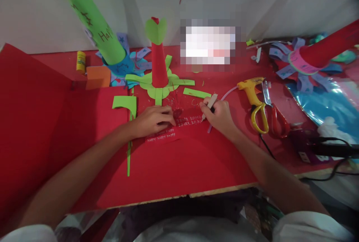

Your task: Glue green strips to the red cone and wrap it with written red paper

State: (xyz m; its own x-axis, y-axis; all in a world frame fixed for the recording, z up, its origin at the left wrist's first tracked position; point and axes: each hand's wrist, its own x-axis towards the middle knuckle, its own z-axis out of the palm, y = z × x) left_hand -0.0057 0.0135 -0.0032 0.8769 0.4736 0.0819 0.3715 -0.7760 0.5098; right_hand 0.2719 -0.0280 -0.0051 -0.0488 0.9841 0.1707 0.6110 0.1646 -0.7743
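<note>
A white pen is held in my right hand, its tip down at the end of the white writing on a red paper strip. My left hand lies on the left end of that strip, fingers loosely bent with a gap between them, pressing it to the table. Below the left hand lies another red strip with rows of white writing. Behind them stands a red paper cone with a green heart on top and a green scalloped base with strips. A cut green paper strip lies near my right hand.
At the right are a yellow glue gun and scissors with yellow and red handles. A tall green paper tube stands back left, near a yellow glue stick. A red tube leans at right. Green scraps lie left.
</note>
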